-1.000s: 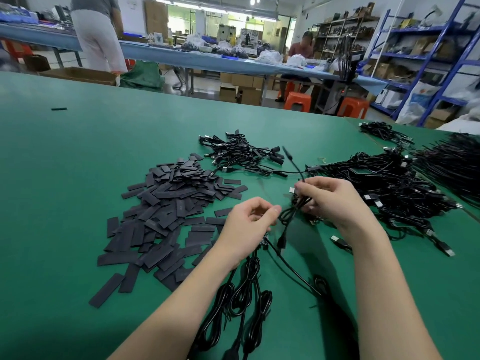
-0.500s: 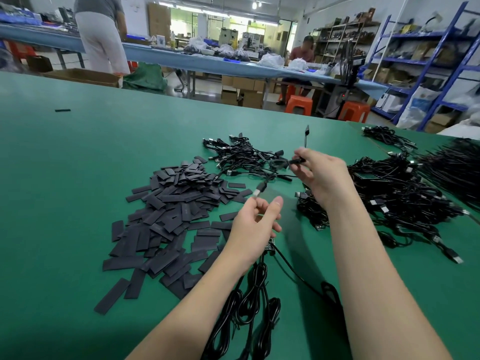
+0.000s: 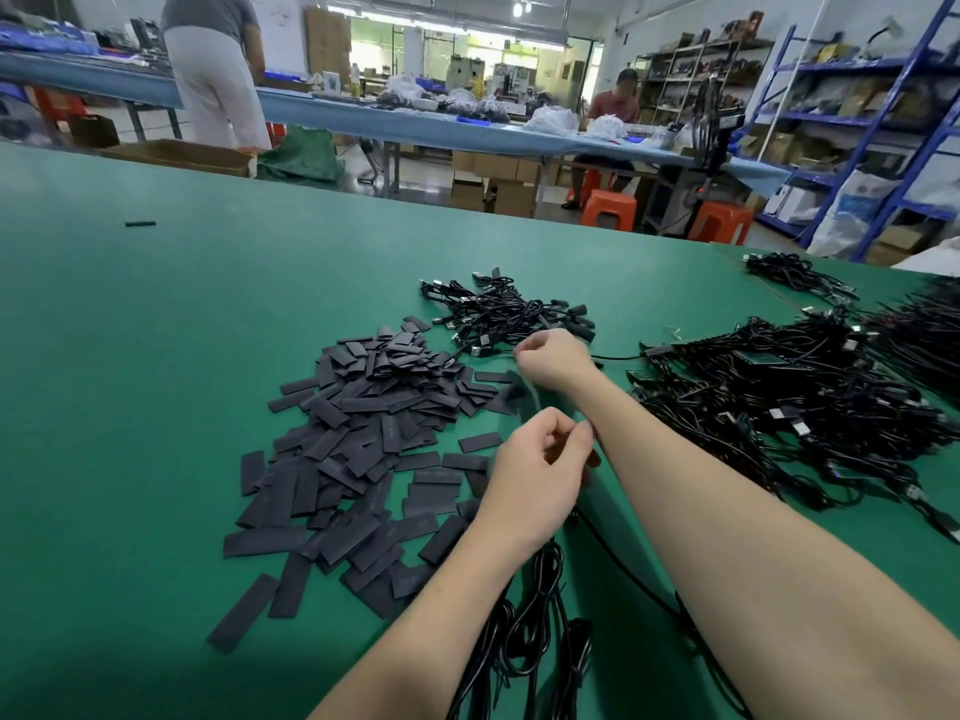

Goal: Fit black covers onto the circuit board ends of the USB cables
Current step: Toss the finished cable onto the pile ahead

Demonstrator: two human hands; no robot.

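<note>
The fingers of the left hand are curled inward with the thumb meeting the fingertips, as if they pinch something small, but the picture does not show what is between them, so it cannot be said if they hold a cable end or nothing. The right hand is farther out, its fingers bent down in a loose fist above the edge of the cover pile; motion blur hides whether it grips anything. A blurred dark shape, perhaps a cover or a cable end, hangs just below this hand. The black covers lie in a loose heap to the left of both hands, probably so that one can be taken quickly with a short reach. A small bunch of cables lies beyond the right hand, and the large tangle of USB cables is on the right side, near the right forearm; these seem to be two separate stocks, but which is finished cannot be told. More looped cables lie close to the person under the left wrist, all on the green table
</note>
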